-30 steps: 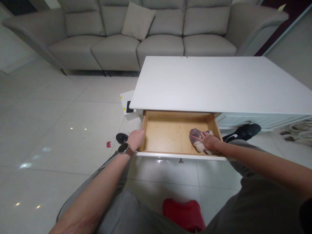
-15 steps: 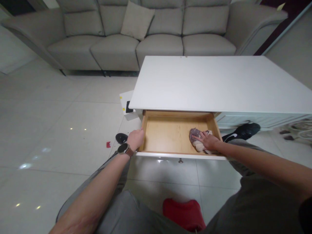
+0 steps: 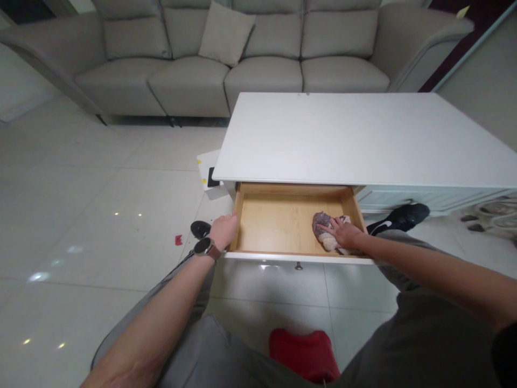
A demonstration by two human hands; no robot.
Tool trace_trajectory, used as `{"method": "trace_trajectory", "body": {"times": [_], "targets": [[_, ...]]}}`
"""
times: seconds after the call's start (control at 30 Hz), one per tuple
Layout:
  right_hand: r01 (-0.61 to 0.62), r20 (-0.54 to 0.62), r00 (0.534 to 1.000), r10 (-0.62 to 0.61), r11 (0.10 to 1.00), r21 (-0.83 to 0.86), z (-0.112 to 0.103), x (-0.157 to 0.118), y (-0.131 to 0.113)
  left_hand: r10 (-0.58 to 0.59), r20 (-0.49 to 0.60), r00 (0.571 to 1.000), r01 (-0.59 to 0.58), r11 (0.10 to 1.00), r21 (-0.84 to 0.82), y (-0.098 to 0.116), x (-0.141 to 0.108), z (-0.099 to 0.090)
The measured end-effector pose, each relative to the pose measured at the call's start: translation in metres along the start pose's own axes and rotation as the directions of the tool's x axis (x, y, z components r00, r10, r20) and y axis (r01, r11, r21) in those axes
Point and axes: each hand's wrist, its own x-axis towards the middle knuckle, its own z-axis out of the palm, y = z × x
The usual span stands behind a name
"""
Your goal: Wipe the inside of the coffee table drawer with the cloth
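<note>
A wooden drawer (image 3: 274, 221) with a white front stands pulled out of the white table. My left hand (image 3: 223, 231), a watch on its wrist, is closed around the drawer's left side near the front corner. Inside the drawer, toward the front right corner, my right hand (image 3: 344, 233) presses a bunched purple-and-cream cloth (image 3: 322, 223) against the bottom. Its fingers lie over the cloth, one stretched out, and part of the cloth is hidden under the palm. A small round knob (image 3: 299, 265) sits on the drawer front.
Behind the drawer extends the white tabletop (image 3: 343, 140), with a grey sofa (image 3: 266, 75) beyond. A white box (image 3: 216, 192) stands left of the table. On the floor are a red scrap (image 3: 178, 240) and, between my legs, a red plastic object (image 3: 302, 353).
</note>
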Motion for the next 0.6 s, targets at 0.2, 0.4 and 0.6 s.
{"method": "trace_trajectory", "body": {"times": [0.2, 0.4, 0.6], "targets": [[0.001, 0.029, 1.0, -0.002, 1.0, 0.014, -0.0075, -0.0007, -0.0009, 0.003, -0.01, 1.0, -0.003, 1.0, 0.016, 0.0001, -0.0003, 0.0009], [0.002, 0.03, 1.0, -0.003, 1.0, 0.015, -0.0086, -0.0018, -0.0005, 0.0, 0.001, 1.0, 0.0, 1.0, 0.009, 0.0011, -0.0008, -0.0013], [0.001, 0.003, 1.0, -0.001, 1.0, 0.029, -0.0001, -0.0002, 0.0007, 0.0, -0.01, 1.0, 0.0, 1.0, 0.003, -0.0001, 0.0006, 0.0027]]}}
